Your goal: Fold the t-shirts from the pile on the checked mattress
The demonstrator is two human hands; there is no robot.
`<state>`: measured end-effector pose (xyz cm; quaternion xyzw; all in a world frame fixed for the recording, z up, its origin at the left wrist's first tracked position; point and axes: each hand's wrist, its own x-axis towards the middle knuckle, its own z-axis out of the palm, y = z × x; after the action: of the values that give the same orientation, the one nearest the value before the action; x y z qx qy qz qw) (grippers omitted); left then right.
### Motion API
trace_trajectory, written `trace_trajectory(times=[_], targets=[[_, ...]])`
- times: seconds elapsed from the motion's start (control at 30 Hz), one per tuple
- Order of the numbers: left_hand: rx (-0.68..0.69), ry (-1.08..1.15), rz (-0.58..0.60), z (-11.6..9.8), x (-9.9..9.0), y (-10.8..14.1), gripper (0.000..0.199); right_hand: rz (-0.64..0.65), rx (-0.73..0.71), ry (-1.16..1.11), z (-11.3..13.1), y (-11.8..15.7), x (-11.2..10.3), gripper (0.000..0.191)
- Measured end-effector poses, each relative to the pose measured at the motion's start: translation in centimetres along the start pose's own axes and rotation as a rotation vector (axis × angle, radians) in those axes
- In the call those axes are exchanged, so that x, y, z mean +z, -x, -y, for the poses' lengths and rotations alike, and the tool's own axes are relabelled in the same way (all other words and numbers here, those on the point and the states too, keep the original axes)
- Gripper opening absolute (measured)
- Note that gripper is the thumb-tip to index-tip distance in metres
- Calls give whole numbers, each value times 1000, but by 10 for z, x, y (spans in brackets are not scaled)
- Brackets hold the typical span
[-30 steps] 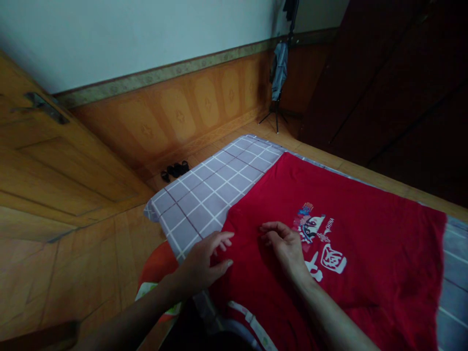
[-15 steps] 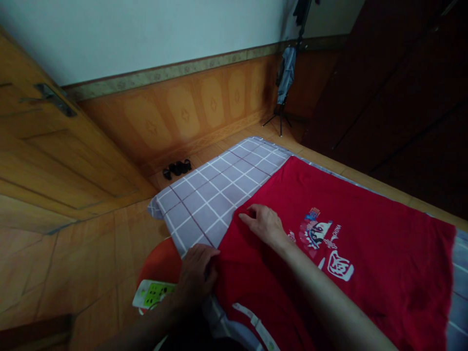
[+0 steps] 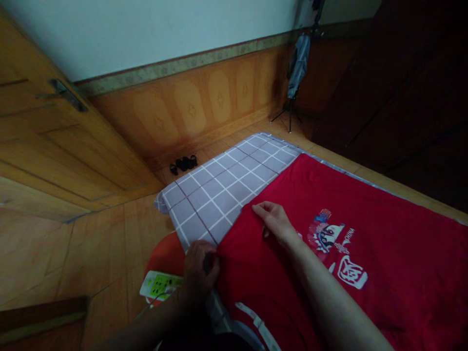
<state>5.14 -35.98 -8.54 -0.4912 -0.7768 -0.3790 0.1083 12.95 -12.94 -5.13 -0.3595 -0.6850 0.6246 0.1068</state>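
A red T-shirt (image 3: 278, 273) is spread over a grey checked cloth, its printed figure and white lettering face up. At the shirt's near left corner, my left hand (image 3: 199, 268) is closed with thumb and fingers pinching the red fabric. My right hand (image 3: 276, 222) hovers low over the shirt near its left edge. Its fingers are bent and apart, with no fabric visibly caught between them. White tape (image 3: 258, 324) shows at the neck opening, close to my body.
The checked cloth (image 3: 219, 187) covers the bed or table underneath. To the left, a green and white power strip (image 3: 161, 285) lies on an orange stool (image 3: 166, 253). Black sandals (image 3: 184, 164) rest by the wall. A wooden door (image 3: 73, 136) and a stand with grey cloth (image 3: 299, 66) are farther off.
My right hand has lifted slightly from the shirt's edge, and its fingers have spread. The left hand keeps to the same corner. The whole view has shifted a little to the left.
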Motion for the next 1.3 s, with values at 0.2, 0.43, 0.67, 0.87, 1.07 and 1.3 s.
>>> trace_trajectory(times=[0.2,0.43,0.67,0.87,1.07,1.3], targets=[[-116,31,96,1,-3,6,14,101,95,-165,12,7,-1,53],[-119,28,128,-5,-7,4,18,133,171,-193,18,7,-7,42],[105,-39,160,-1,-10,2,20,131,153,32,7,1,-8,52],[130,-26,172,-3,-6,5,22,298,130,116,9,4,-16,30],[112,-63,146,0,-5,6,17,410,87,100,12,5,-27,11],[246,-30,185,-6,-8,-1,28,503,68,81,11,9,-27,33]])
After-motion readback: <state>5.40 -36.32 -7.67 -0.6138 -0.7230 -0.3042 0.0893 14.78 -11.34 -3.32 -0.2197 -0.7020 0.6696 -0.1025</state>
